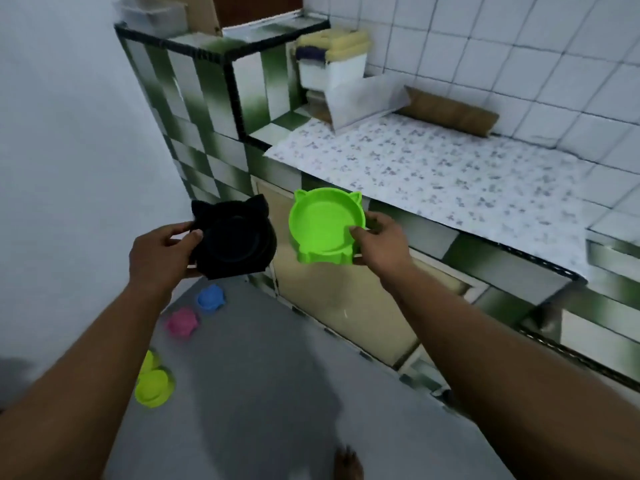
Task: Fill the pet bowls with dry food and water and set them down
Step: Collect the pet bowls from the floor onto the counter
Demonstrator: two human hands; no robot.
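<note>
My left hand (162, 252) grips a black cat-eared pet bowl (235, 239) by its left rim, held in the air in front of the counter. A bright green cat-eared bowl (323, 225) is in my right hand (379, 239), thumb over its right rim, just below the counter edge. Both bowls look empty. On the grey floor to the lower left sit a blue bowl (211, 297), a pink bowl (181, 322) and a yellow-green bowl (154, 386).
A counter covered with a patterned sheet (433, 174) runs along the right under a white tiled wall. At its far end stand a white container (330, 69) and a brown roll (450, 110). A checkered green-tiled block (194, 91) rises at the back. My bare foot (348, 464) shows below.
</note>
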